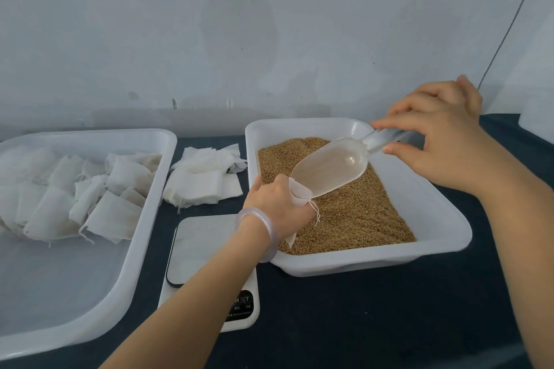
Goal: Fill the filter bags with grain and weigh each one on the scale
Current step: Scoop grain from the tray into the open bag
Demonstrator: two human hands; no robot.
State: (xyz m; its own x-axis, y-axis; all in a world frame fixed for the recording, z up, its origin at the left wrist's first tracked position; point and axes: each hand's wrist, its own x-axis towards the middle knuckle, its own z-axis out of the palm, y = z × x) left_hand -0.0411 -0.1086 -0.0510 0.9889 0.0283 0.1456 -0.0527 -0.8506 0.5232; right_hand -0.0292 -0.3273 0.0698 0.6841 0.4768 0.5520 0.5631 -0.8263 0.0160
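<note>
Left tray (90,141): white, on the dark surface (359,323); a heap of filled filter bags (114,219) with loose strings lies at its far end.
Empty bags (204,183): flat white pile on the surface between the 2 trays, beyond the scale.
Scale (204,237): white, between the trays; the left forearm crosses it and hides part of its display.
Left hand (275,201): pale bangle (257,234) on the wrist; fingers clenched round 1 filter bag (299,193), mouth up, over the grain.
Scoop (329,171): clear plastic, tilted down, lip at the bag's mouth.
Grain tray (434,219): white, holds brown grain (359,213).
Right hand (443,141): fingers and thumb pinch the scoop's handle above the tray's far right corner.
</note>
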